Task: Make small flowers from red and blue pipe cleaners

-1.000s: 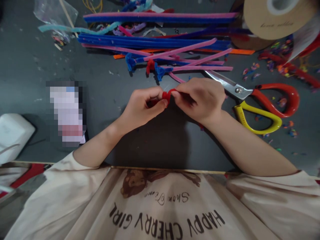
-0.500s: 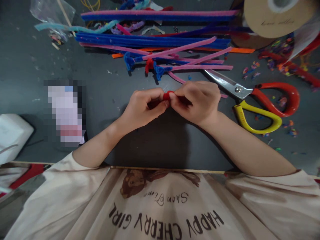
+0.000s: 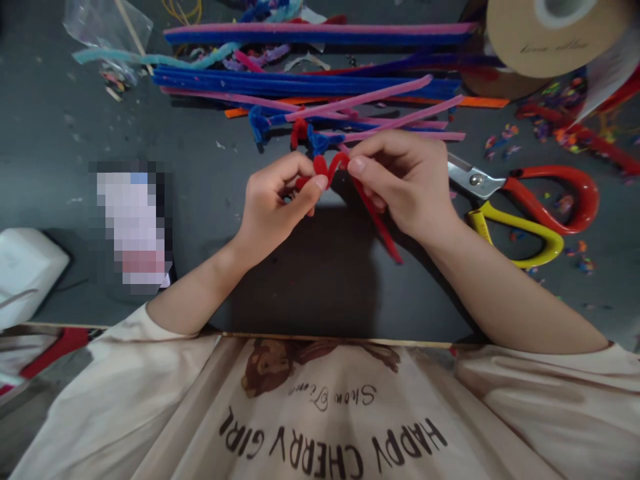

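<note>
Both bare hands have drawn slightly apart and away from the body, and a long tail of the red fuzzy craft stem now shows below the right hand. On the dark grey desk, steel scissors with one red and one yellow handle lie just beside that hand, which hides their blade tips. Straight blue fuzzy stems and loose pink fuzzy stems lie beyond both hands, near a tan cardboard reel.

Between the hands, above the desk, the red stem is coiled in tight bends at one end and straight at the other. The left hand pinches the coiled part, fingers curled; the right grips farther along between thumb and fingers.

Upside down, the cream printed shirt reads "HAPPY CHERRY GIRL"; the reel's script is too blurred to read.
</note>
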`<action>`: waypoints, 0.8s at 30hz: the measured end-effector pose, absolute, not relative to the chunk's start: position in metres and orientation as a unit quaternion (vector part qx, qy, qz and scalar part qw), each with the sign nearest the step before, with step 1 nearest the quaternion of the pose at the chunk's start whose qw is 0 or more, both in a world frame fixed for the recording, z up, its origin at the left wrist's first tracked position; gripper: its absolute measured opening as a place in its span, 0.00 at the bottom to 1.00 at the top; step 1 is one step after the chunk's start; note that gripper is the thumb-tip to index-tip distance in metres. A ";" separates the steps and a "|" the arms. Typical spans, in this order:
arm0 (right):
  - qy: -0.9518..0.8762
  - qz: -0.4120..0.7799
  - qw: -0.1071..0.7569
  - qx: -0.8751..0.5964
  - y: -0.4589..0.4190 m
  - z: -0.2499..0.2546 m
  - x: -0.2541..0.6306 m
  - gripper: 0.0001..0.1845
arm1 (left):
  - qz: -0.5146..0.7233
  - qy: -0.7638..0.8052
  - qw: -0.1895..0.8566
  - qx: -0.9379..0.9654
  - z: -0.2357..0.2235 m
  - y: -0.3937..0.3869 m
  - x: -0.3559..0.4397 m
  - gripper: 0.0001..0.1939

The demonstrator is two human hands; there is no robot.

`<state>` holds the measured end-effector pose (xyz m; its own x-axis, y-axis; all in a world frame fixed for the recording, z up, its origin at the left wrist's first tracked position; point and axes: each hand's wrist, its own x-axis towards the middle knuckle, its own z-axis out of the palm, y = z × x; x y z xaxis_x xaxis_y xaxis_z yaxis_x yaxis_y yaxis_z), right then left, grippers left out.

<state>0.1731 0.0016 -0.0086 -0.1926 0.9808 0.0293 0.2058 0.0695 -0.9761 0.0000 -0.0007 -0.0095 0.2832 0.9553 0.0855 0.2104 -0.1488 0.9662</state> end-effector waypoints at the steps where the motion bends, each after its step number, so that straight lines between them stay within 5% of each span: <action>1: -0.586 0.514 0.402 -0.479 0.002 -0.009 0.173 0.15 | 0.394 0.450 0.472 0.648 -0.010 0.000 0.000 0.15; 24: -0.503 0.702 0.384 -0.327 0.001 -0.014 0.175 0.13 | 0.337 0.407 0.538 0.657 -0.003 -0.002 -0.005 0.17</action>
